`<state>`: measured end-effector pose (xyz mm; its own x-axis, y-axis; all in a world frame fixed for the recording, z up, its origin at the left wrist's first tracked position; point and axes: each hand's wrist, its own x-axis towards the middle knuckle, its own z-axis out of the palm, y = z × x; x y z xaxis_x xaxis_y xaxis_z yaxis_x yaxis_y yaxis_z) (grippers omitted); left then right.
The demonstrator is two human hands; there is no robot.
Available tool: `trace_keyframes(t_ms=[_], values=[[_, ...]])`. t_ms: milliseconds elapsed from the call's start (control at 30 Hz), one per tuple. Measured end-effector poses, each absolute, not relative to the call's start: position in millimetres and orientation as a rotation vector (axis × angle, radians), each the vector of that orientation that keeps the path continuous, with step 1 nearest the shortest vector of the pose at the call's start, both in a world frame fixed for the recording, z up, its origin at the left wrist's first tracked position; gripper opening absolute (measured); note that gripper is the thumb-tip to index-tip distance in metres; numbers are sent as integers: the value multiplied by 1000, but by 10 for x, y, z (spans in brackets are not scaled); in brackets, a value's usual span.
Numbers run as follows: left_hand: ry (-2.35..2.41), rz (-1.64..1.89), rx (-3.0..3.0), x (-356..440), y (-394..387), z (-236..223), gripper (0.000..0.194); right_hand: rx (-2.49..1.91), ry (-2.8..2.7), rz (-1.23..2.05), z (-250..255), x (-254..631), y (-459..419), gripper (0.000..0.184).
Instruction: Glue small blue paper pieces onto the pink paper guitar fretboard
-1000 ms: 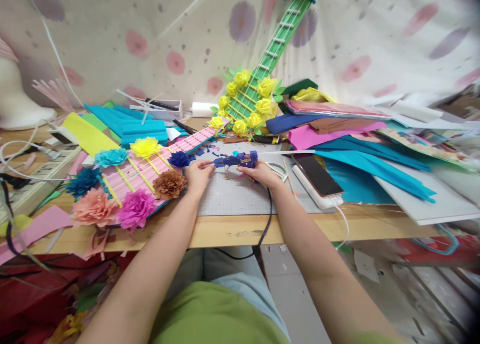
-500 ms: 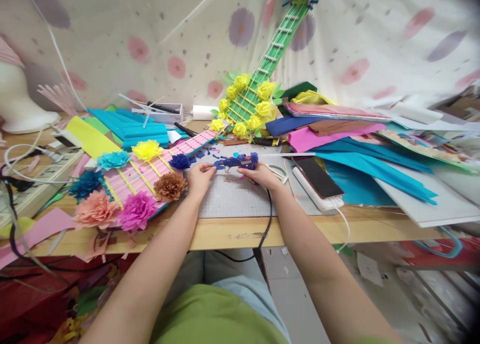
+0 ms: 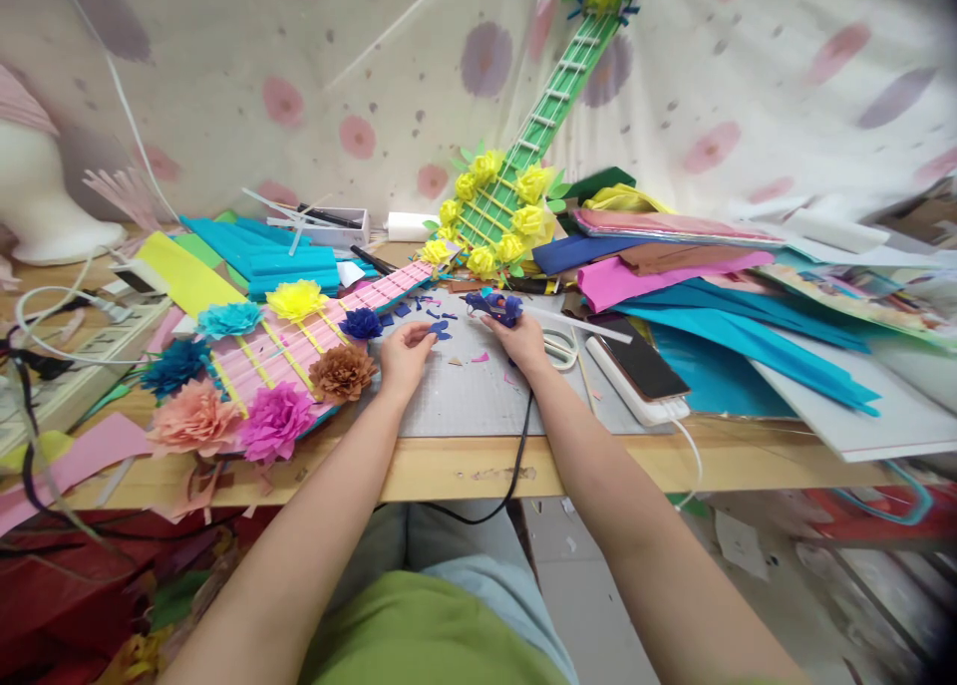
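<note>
My left hand (image 3: 405, 357) pinches a small dark-blue paper piece (image 3: 440, 330) above the grey cutting mat (image 3: 449, 406). A blue glue gun (image 3: 499, 308) is gripped in my right hand (image 3: 520, 340), with a long glue stick (image 3: 579, 322) sticking out of its back and its nozzle toward the far left. Left of my left hand lies a pink paper guitar (image 3: 276, 351) edged with paper flowers, among them a dark-blue flower (image 3: 360, 323) and a brown flower (image 3: 342, 371). Small blue paper scraps (image 3: 404, 309) are scattered on the mat.
A green paper guitar (image 3: 549, 107) with yellow flowers leans at the back. Stacked coloured paper (image 3: 733, 306) lies right, beside a phone (image 3: 639, 354) on a white power bank (image 3: 628, 386). The glue gun's black cord (image 3: 521, 446) hangs over the table edge. A power strip (image 3: 97, 356) sits left.
My right hand has drawn the glue gun away from the blue paper piece, to the right and slightly back, tilting it. My left hand still holds the piece, shifted slightly right.
</note>
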<state>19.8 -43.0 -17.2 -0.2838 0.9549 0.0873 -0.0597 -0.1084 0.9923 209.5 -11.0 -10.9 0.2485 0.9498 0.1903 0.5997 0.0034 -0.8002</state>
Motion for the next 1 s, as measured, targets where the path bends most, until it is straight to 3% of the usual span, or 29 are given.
trace_keyframes(t_ms=[267,467,567,800,1000], values=[[1106,1609,739,204,-511,28,15,-1815,-1584,424,-28,2069,-142,53],[902,1589,473,173,-546,105,16,-1860,-1525,121,101,2143,-374,36],[849,1517,343,171,-544,101,14,-1797,-1622,378,158,2040,-478,36],[772,1333,380,231,-557,57,9,-1090,-1587,996,95,1573,-531,22],[757,1324,400,309,-530,-38,9,-1033,-1497,1021,77,1454,-557,28]])
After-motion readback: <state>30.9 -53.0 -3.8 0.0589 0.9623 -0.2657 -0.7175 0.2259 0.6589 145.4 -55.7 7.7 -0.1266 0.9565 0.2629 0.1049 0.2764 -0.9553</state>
